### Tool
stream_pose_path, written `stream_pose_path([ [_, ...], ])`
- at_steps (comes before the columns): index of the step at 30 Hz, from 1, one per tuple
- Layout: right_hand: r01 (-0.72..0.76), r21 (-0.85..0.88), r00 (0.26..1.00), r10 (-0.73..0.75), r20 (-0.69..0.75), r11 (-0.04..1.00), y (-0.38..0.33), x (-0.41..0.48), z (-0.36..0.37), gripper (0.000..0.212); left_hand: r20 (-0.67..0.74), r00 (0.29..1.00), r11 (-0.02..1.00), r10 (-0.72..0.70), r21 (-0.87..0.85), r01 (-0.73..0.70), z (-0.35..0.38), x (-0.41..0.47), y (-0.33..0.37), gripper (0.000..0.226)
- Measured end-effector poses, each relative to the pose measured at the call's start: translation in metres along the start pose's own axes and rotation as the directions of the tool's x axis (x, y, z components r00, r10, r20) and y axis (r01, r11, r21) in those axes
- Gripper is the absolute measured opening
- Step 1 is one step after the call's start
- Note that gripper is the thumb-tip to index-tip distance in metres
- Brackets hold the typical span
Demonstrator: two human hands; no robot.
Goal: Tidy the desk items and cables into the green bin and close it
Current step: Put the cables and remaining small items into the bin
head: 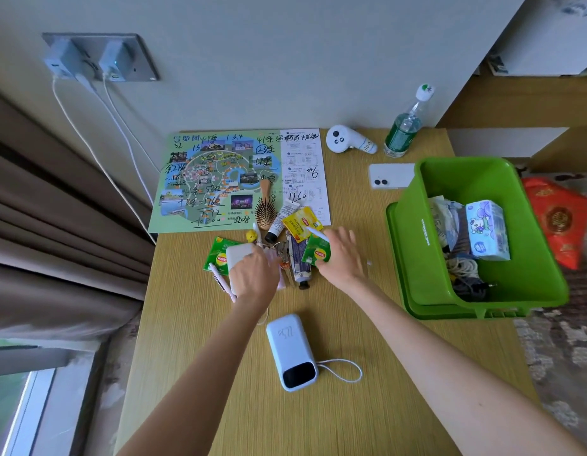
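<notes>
Two bare arms reach forward over the wooden worktop. Nearest lies a white power bank with a looped cord, untouched. Beyond it, the left hand is curled over a small white box-like item; fingers bent around its edge, though a firm grip cannot be confirmed. The right hand is spread, fingers apart, palm down over a green Lipton tea sachet, holding nothing yet. Between the hands sits the clutter: a dark tube, a white tube with black cap, a yellow tea sachet, a wooden hairbrush, a pink pen, a second green sachet. Judged step: gathering this small pile. Best done by sweeping the flat sachets together under the right palm, pinching them as one stack, and lifting the box cleanly clear of the pen so nothing rolls off. To the right, the green bin stands open, seemingly seated in its own lid; inside are a tissue pack, a wipes packet, and coiled cables. Room remains on the near-left side. Farther back: a white phone, a park map, a white controller, a water bottle.
</notes>
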State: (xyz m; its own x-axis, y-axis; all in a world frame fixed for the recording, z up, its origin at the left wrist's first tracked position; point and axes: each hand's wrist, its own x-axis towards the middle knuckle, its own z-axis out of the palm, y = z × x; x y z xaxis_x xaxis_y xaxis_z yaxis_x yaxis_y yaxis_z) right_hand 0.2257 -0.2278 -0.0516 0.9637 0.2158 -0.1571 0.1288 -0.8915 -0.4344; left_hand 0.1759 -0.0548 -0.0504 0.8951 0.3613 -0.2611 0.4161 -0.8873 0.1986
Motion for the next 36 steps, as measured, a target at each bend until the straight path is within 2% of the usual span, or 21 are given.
stream_pose_path([
  [3, 0.071, -0.075, 0.996, -0.066, 0.061, 0.995, 0.001, 0.007, 0.007, 0.057, -0.008, 1.000, 0.996, -0.002, 0.085, 0.002, 0.005, -0.003, 0.007, 0.050],
  [6, 0.133, -0.193, 0.988, -0.116, 0.100, 0.972, 0.005, 0.005, 0.011, 0.057, -0.006, 1.000, 0.993, -0.016, 0.119, 0.016, 0.007, -0.004, 0.015, 0.046],
  [9, 0.170, -0.226, 0.985, -0.158, 0.069, 0.959, 0.010, -0.005, 0.011, 0.047, 0.002, 0.999, 0.992, -0.037, 0.120, 0.037, 0.006, -0.004, 0.022, 0.032],
  [15, 0.146, -0.105, 0.989, -0.146, 0.011, 0.984, 0.020, -0.024, 0.005, 0.015, 0.073, 0.997, 0.987, 0.023, 0.159, -0.034, 0.006, -0.006, 0.029, 0.023],
  [19, 0.024, 0.115, 1.000, -0.026, 0.015, 0.993, 0.019, -0.017, -0.001, 0.009, 0.031, 0.999, 0.999, 0.032, -0.001, -0.032, -0.001, -0.007, 0.026, 0.022],
  [22, -0.030, 0.181, 0.999, 0.024, 0.036, 0.983, 0.015, -0.003, -0.014, 0.014, 0.010, 1.000, 0.982, -0.008, -0.186, 0.010, -0.018, 0.000, 0.020, 0.037],
  [25, -0.040, 0.273, 0.997, 0.022, 0.069, 0.961, 0.007, 0.020, -0.030, 0.018, 0.007, 1.000, 0.963, 0.015, -0.270, -0.013, -0.042, 0.012, 0.015, 0.045],
  [27, -0.056, 0.310, 0.993, 0.021, 0.112, 0.949, 0.001, 0.035, -0.037, 0.020, 0.049, 0.999, 0.927, -0.005, -0.375, 0.023, -0.057, 0.027, 0.014, 0.054],
  [28, -0.065, 0.318, 0.991, 0.023, 0.135, 0.946, -0.001, 0.042, -0.039, 0.020, 0.104, 0.995, 0.875, 0.004, -0.482, 0.047, -0.062, 0.035, 0.014, 0.053],
  [30, -0.067, 0.280, 0.984, 0.018, 0.177, 0.958, -0.005, 0.056, -0.041, 0.023, 0.241, 0.965, 0.673, 0.099, -0.731, 0.114, -0.070, 0.050, 0.013, 0.037],
  [31, -0.049, 0.236, 0.981, 0.003, 0.192, 0.971, -0.007, 0.062, -0.042, 0.030, 0.287, 0.946, 0.582, 0.150, -0.799, 0.150, -0.075, 0.055, 0.013, 0.038],
  [32, -0.023, 0.188, 0.978, -0.017, 0.210, 0.982, -0.009, 0.068, -0.042, 0.038, 0.310, 0.931, 0.536, 0.190, -0.828, 0.166, -0.077, 0.060, 0.013, 0.041],
  [34, 0.051, 0.099, 0.965, -0.075, 0.251, 0.994, -0.012, 0.079, -0.042, 0.045, 0.316, 0.920, 0.529, 0.234, -0.835, 0.152, -0.078, 0.068, 0.011, 0.045],
  [36, 0.144, 0.007, 0.947, -0.139, 0.291, 0.990, -0.016, 0.089, -0.040, 0.042, 0.309, 0.919, 0.529, 0.245, -0.837, 0.141, -0.073, 0.078, 0.009, 0.044],
])
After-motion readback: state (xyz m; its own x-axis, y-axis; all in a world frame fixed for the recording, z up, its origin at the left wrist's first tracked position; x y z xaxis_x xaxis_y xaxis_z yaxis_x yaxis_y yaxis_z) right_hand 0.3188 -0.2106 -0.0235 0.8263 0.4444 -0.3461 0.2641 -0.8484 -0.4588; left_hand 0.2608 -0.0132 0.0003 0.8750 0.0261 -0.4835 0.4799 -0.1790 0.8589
